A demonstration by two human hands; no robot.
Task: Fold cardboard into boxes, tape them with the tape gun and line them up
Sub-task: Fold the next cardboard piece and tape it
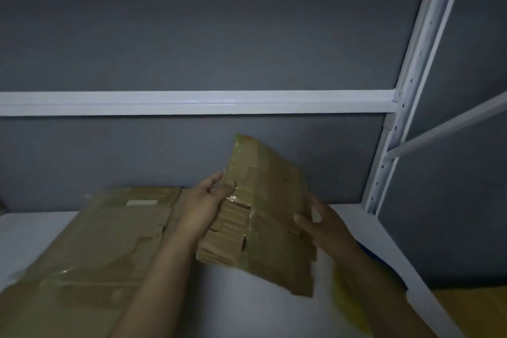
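Observation:
A bundle of flattened brown cardboard [274, 200], wrapped in clear tape, is tilted up on its edge above the white shelf [260, 310]. My left hand [204, 206] grips its left edge, fingers over the stacked sheet ends. My right hand [321, 223] holds the bundle's right edge, thumb on the face. A larger flat sheet of cardboard [90, 255] with tape strips and a white label lies on the shelf to the left, partly under my left forearm. No tape gun is visible.
A grey back panel [192, 35] and a white horizontal shelf beam [192, 103] stand behind. A white perforated upright post [406, 96] runs up the right side. Something yellow [348, 293] and blurred shows under my right forearm.

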